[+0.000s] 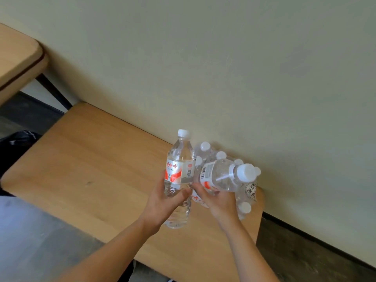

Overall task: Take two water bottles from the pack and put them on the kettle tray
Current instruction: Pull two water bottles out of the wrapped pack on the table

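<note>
I see one clear plastic water bottle with a white screw cap and a red-and-white label (179, 176) held upright above the low light-wood bench (85, 163), my left hand (164, 202) wrapped around its lower half with the thumb across the front and the bottle's base hanging below the palm. Just beside it, a second clear plastic water bottle with a white cap and a barcode label (223, 177) lies tilted, its cap pointing to the right and slightly toward the camera; my right hand (217, 202) closes on its lower body from beneath, fingers curled under it. The two bottles nearly touch at their labels; I cannot tell whether they actually meet. Directly behind and under the tilted bottle sits the shrink-wrapped pack of clear water bottles with white caps (247, 198), resting on the right end of the bench against the pale cream wall (223, 68). Several caps show through the film. To the upper left I see the rounded corner of a light-wood table (16, 58) on a dark leg, and dark flooring runs below the bench.
</note>
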